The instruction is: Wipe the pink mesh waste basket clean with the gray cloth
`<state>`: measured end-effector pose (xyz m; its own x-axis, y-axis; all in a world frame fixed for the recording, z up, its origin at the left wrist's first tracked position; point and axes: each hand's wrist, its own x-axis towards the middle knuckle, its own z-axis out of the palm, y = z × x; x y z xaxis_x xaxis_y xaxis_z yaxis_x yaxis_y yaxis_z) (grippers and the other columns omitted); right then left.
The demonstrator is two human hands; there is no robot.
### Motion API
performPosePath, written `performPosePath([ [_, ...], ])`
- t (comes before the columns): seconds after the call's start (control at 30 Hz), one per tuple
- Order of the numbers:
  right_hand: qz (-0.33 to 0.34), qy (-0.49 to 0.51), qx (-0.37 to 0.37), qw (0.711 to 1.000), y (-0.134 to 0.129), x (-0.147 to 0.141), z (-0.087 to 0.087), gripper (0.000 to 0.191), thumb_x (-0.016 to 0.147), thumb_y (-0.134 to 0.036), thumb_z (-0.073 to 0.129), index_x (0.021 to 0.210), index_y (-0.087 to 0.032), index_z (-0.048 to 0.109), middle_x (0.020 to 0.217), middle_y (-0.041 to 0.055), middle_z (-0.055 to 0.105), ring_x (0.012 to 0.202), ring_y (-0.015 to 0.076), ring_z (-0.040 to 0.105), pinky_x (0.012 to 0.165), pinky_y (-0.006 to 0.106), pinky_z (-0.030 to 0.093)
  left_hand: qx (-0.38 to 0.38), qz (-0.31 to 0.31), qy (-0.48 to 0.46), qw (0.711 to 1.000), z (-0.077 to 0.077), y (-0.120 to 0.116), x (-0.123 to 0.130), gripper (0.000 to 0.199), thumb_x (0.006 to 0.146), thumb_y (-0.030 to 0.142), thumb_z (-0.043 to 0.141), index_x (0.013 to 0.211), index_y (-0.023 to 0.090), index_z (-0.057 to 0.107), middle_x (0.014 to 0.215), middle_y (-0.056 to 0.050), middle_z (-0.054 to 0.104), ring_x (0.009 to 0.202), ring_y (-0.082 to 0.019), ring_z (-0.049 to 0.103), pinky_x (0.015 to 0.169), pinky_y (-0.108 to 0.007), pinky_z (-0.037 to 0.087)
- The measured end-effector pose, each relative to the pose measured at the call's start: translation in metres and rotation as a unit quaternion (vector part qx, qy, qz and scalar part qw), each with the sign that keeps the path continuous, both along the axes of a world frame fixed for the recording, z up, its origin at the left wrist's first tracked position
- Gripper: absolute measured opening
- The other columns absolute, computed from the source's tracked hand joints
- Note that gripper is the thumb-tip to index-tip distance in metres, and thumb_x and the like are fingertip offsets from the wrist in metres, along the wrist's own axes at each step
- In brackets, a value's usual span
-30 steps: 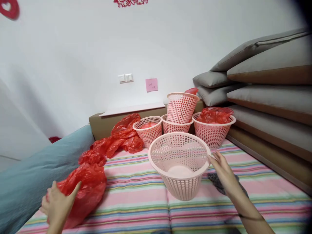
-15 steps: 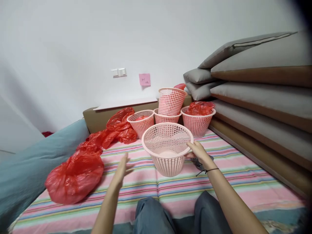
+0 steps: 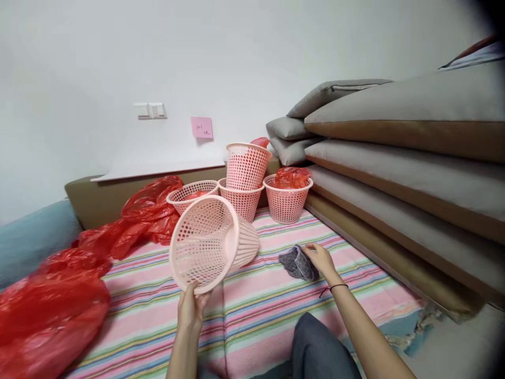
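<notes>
A pale pink perforated basket (image 3: pixel 246 245) is tipped on its side above the striped cloth, its mouth turned to the lower left. My left hand (image 3: pixel 192 305) grips the lower edge of its rim. To the right, a crumpled dark grey cloth item (image 3: pixel 295 263) lies on the striped cloth. The fingers of my right hand (image 3: pixel 317 259) pinch its upper right edge.
Behind stand several pink baskets: one at the left (image 3: pixel 193 195), two stacked (image 3: pixel 246 168), and one with red plastic (image 3: pixel 286 202). Red plastic bags (image 3: pixel 51 316) spread along the left. Grey cushions (image 3: pixel 394 158) are piled at the right. A bolster (image 3: pixel 37 234) lies far left.
The basket has passed from my right hand to my left and tipped over. My right hand has moved onto the grey item. The view has swung right.
</notes>
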<state>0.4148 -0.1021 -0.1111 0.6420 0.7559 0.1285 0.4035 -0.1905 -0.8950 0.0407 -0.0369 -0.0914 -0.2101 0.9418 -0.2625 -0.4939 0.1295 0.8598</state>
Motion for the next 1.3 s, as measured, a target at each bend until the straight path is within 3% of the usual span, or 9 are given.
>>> performPosePath([
  [0.07, -0.026, -0.032, -0.054, 0.998, 0.002, 0.009, -0.017, 0.033, 0.067, -0.052, 0.071, 0.074, -0.020, 0.066, 0.087, 0.0122, 0.073, 0.097, 0.0312, 0.067, 0.084, 0.037, 0.049, 0.015, 0.013, -0.017, 1.000, -0.002, 0.001, 0.003, 0.027, 0.085, 0.009, 0.053, 0.110, 0.018, 0.059, 0.100, -0.005, 0.069, 0.071, -0.011, 0.068, 0.063, -0.022, 0.059],
  [0.17, -0.058, -0.074, -0.110, 0.990, 0.012, 0.003, -0.037, 0.034, 0.062, -0.045, 0.080, 0.076, -0.018, 0.066, 0.094, 0.0152, 0.072, 0.097, 0.0331, 0.066, 0.083, 0.040, 0.048, 0.036, 0.026, -0.026, 0.999, -0.007, 0.000, 0.015, 0.041, 0.082, 0.010, 0.059, 0.119, 0.026, 0.057, 0.112, -0.003, 0.067, 0.075, -0.010, 0.068, 0.060, -0.019, 0.058],
  [0.27, -0.079, -0.101, -0.138, 0.982, 0.022, -0.003, -0.046, 0.027, 0.073, -0.038, 0.076, 0.081, -0.015, 0.065, 0.097, 0.0150, 0.069, 0.094, 0.0280, 0.065, 0.083, 0.042, 0.048, 0.050, 0.030, -0.016, 0.998, -0.015, -0.001, 0.026, 0.051, 0.077, 0.012, 0.066, 0.123, 0.030, 0.053, 0.118, -0.003, 0.065, 0.078, -0.011, 0.068, 0.060, -0.019, 0.057],
  [0.4, -0.054, -0.126, -0.109, 0.985, 0.023, 0.009, -0.038, 0.025, 0.092, -0.039, 0.060, 0.081, -0.016, 0.063, 0.081, 0.0020, 0.066, 0.077, 0.0158, 0.063, 0.077, 0.034, 0.051, 0.044, 0.028, 0.024, 0.998, -0.023, 0.000, 0.032, 0.053, 0.075, 0.016, 0.067, 0.124, 0.030, 0.052, 0.117, -0.004, 0.064, 0.081, -0.013, 0.068, 0.059, -0.022, 0.057],
  [0.63, 0.031, -0.223, 0.040, 0.974, -0.005, 0.022, -0.002, 0.034, 0.089, -0.040, 0.047, 0.097, -0.017, 0.071, 0.105, 0.0127, 0.069, 0.098, 0.0254, 0.062, 0.084, 0.034, 0.047, 0.036, 0.038, 0.070, 0.996, -0.025, -0.001, 0.030, 0.054, 0.078, 0.019, 0.065, 0.128, 0.029, 0.048, 0.121, -0.006, 0.063, 0.084, -0.014, 0.066, 0.058, -0.021, 0.055],
  [0.77, 0.112, -0.248, -0.014, 0.962, -0.017, 0.018, -0.002, 0.018, 0.076, -0.025, 0.055, 0.079, -0.019, 0.071, 0.084, 0.0077, 0.071, 0.080, 0.0223, 0.063, 0.074, 0.030, 0.045, 0.031, 0.052, 0.062, 0.996, -0.024, 0.000, 0.031, 0.057, 0.075, 0.016, 0.065, 0.129, 0.030, 0.049, 0.121, -0.005, 0.063, 0.084, -0.013, 0.065, 0.059, -0.020, 0.054],
  [1.03, 0.312, -0.217, -0.148, 0.913, -0.041, -0.006, -0.034, 0.013, 0.066, -0.016, 0.068, 0.076, -0.021, 0.074, 0.073, -0.0006, 0.073, 0.068, 0.0169, 0.066, 0.064, 0.023, 0.048, 0.043, 0.056, 0.044, 0.997, -0.019, -0.001, 0.035, 0.059, 0.073, 0.017, 0.065, 0.128, 0.031, 0.049, 0.123, -0.004, 0.061, 0.082, -0.012, 0.064, 0.056, -0.019, 0.054],
  [1.17, 0.263, -0.246, -0.164, 0.918, -0.048, -0.006, -0.038, 0.025, 0.079, -0.015, 0.058, 0.101, -0.017, 0.071, 0.093, 0.0067, 0.074, 0.084, 0.0200, 0.067, 0.074, 0.028, 0.050, 0.044, 0.047, 0.048, 0.997, -0.022, -0.001, 0.033, 0.061, 0.072, 0.016, 0.065, 0.129, 0.032, 0.049, 0.124, -0.004, 0.061, 0.083, -0.012, 0.065, 0.056, -0.019, 0.054],
  [1.3, 0.225, -0.304, -0.167, 0.911, -0.047, -0.008, -0.038, 0.048, 0.068, -0.007, 0.070, 0.114, -0.016, 0.064, 0.118, 0.0130, 0.064, 0.111, 0.0270, 0.058, 0.093, 0.035, 0.045, 0.037, 0.041, 0.067, 0.996, -0.025, 0.000, 0.032, 0.062, 0.072, 0.017, 0.065, 0.130, 0.031, 0.048, 0.125, -0.005, 0.061, 0.079, -0.012, 0.064, 0.051, -0.017, 0.052],
])
